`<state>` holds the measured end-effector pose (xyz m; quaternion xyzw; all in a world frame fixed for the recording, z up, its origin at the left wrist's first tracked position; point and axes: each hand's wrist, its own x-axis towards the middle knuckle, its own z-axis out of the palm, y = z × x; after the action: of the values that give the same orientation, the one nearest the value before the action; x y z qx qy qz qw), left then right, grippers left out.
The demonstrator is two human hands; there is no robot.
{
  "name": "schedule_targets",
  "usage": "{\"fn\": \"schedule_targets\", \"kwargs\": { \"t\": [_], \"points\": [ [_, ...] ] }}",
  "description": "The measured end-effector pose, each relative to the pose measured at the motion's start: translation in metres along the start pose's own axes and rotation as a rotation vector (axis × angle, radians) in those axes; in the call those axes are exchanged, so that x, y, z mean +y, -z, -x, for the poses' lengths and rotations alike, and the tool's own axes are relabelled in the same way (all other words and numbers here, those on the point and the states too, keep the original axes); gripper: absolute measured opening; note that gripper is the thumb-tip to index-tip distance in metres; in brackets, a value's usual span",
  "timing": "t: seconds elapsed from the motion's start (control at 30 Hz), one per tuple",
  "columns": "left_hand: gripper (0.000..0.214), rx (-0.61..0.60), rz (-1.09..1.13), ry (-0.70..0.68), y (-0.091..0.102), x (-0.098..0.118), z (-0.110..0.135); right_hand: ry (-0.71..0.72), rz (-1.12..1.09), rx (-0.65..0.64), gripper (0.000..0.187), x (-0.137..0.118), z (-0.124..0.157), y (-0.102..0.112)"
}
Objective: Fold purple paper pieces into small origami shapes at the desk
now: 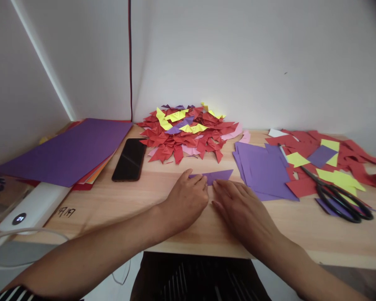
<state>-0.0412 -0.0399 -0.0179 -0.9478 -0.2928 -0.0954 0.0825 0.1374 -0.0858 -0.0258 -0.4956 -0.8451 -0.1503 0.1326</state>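
Note:
A small piece of purple paper (pixel 221 176), folded into a long narrow shape with pointed ends, lies flat on the wooden table in front of me. The curled fingers of my left hand (pixel 188 202) are closed on its left part and cover that end. My right hand (pixel 240 205) lies low over the table with fingers stretched out, its fingertips touching the paper's lower edge near the middle. Right of it is a stack of purple paper sheets (pixel 266 171). Behind is a heap of folded paper shapes (pixel 184 129), mostly red, with yellow, purple and pink ones.
Black-handled scissors (pixel 338 198) rest on red, yellow and purple paper scraps (pixel 303 144) at right, near a pen (pixel 283 154). At left are a black phone (pixel 129 159), large coloured sheets (pixel 72 146) and a white power bank (pixel 34 207) with a cable (pixel 28 231).

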Motion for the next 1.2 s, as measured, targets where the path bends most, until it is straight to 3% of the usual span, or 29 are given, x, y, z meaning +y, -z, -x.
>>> {"fn": "schedule_targets", "kwargs": {
  "t": [0.17, 0.47, 0.73, 0.93, 1.2],
  "points": [
    [0.029, -0.027, 0.007, -0.005, 0.005, 0.001, -0.002, -0.019, 0.024, 0.021, 0.033, 0.009, 0.008, 0.0],
    [0.027, 0.012, 0.025, -0.009, -0.001, 0.001, -0.001, -0.01, -0.069, -0.038, 0.029, -0.011, -0.006, -0.003],
    [0.028, -0.016, -0.02, -0.007, 0.003, 0.002, -0.002, -0.007, 0.023, 0.037, 0.032, 0.005, 0.007, -0.003],
    [0.03, -0.017, -0.033, -0.017, -0.001, 0.002, -0.002, 0.005, -0.015, 0.062, 0.033, -0.001, -0.006, -0.005],
    [0.027, -0.029, -0.004, -0.011, -0.001, 0.001, -0.003, -0.037, 0.014, -0.017, 0.031, 0.002, -0.021, -0.013]
  ]
}}
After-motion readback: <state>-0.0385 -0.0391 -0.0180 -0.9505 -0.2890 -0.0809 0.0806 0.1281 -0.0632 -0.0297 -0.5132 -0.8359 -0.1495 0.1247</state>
